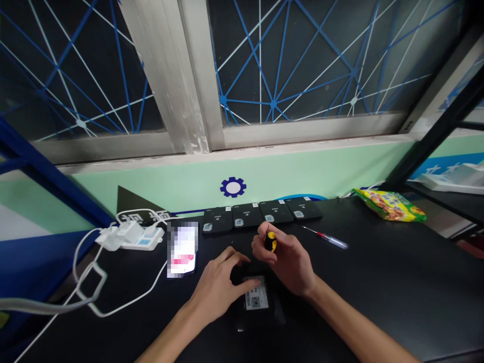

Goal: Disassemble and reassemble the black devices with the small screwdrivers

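A flat black device (260, 318) lies on the dark table in front of me, a white printed label (257, 300) on its upper face. Across its left side my left hand (221, 280) grips it, thumb pressed on the label and fingers curled at the far edge. Raised just beyond the device's right side, my right hand (287, 257) is closed around a screwdriver with a yellow-and-black handle (270, 242). The shaft is hidden, and I cannot tell whether its tip touches the device.
Several flat black boxes (245, 216) stand in a row by the wall. Another screwdriver (333, 242), with a clear handle, lies to the right near a yellow-green snack bag (397, 205). On the left are a phone (182, 249), a white power strip (145, 239) and loose white cables (128, 308).
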Tool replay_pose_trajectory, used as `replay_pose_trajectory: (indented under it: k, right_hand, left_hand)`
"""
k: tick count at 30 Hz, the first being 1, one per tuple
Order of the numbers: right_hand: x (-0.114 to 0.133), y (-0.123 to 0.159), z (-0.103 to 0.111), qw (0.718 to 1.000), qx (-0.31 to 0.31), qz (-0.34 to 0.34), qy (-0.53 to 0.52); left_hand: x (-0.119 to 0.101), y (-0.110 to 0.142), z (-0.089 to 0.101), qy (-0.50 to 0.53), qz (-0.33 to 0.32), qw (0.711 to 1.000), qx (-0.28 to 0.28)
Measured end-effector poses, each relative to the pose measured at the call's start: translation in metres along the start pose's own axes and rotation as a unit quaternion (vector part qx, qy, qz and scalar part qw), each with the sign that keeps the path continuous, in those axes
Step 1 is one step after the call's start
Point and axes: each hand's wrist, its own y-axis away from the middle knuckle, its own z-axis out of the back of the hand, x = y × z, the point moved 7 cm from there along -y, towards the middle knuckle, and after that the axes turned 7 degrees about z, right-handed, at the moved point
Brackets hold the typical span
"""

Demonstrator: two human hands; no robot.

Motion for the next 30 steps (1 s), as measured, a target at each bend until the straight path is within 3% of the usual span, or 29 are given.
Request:
replay_pose_trajectory:
  k: [19, 30]
  right_hand:
    - [-0.001, 0.000, 0.004, 0.999, -0.019, -0.008, 0.037]
    - [0.010, -0.004, 0.003, 0.999, -0.033, 0.014, -0.029]
  left_hand:
    - [-0.001, 0.001, 0.000, -0.003, -0.003, 1.000, -0.003]
    - [-0.006, 0.002, 0.002, -0.003, -0.022, 1.000, -0.001]
